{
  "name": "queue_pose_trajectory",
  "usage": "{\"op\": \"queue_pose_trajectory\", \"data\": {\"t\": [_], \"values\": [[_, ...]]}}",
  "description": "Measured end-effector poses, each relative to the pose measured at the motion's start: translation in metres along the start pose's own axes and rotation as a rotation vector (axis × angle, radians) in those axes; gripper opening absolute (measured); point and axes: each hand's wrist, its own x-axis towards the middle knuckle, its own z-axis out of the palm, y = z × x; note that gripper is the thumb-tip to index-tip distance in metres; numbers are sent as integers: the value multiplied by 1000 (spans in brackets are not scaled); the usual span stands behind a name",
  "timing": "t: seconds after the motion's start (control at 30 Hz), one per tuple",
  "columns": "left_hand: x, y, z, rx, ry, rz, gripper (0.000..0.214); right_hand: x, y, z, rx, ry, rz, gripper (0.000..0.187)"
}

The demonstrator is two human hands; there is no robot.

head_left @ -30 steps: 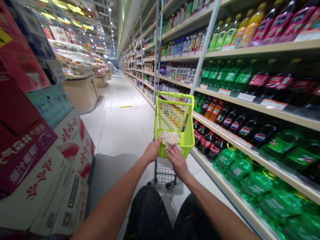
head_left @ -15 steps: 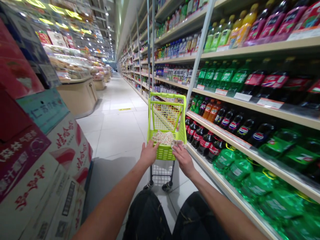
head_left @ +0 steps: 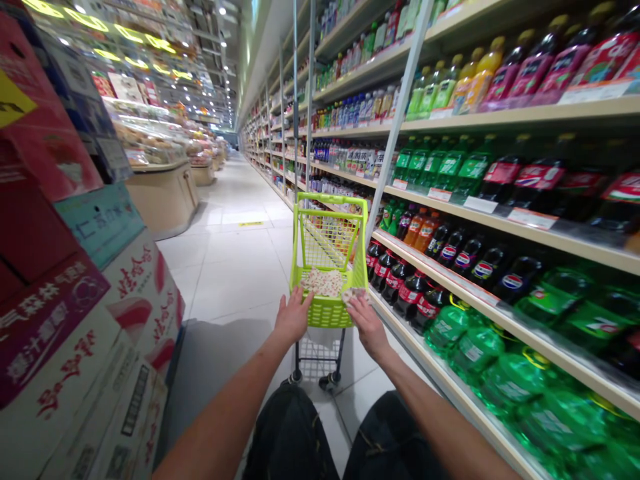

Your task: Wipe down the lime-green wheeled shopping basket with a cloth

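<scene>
A small lime-green shopping cart (head_left: 324,315) stands on the floor in front of my knees. In its upper basket lies a pale cloth (head_left: 325,283) with small reddish spots. My left hand (head_left: 294,319) is at the basket's near left corner, fingers spread and thumb by the rim. At the near right corner, my right hand (head_left: 369,327) has its fingers on a crumpled whitish cloth (head_left: 353,294) against the rim. Whether this joins the spotted cloth I cannot tell. Part of the rim is hidden behind both hands.
Shelves (head_left: 505,223) of soda bottles run along the right side. Large green bottles (head_left: 515,370) fill the bottom shelf. Stacked drink cartons (head_left: 115,293) rise close on the left. A wooden display counter (head_left: 163,197) stands beyond them, and a tiled aisle (head_left: 235,267) runs ahead.
The cart, along with both hands, sits slightly lower and further left in view. My left hand's fingers are more spread. The right hand stays at the whitish cloth.
</scene>
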Motion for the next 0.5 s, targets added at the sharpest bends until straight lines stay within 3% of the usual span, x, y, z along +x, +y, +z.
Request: {"op": "queue_pose_trajectory", "data": {"t": [0.17, 0.33, 0.43, 0.5], "values": [[-2, 0, 3, -1, 13, 5, 60, -21, -4, 1, 17, -70, -8, 37], [-3, 0, 8, -54, 57, -29, 60, 14, 2, -16, -39, 116, 277, 43], [-3, -4, 13, -89, 77, -109, 59, 34, -15, 11, -8, 30, 365, 47], [-3, -8, 17, -113, 90, -99, 59, 44, -38, 39, 63, -95, 286, 51]]}}
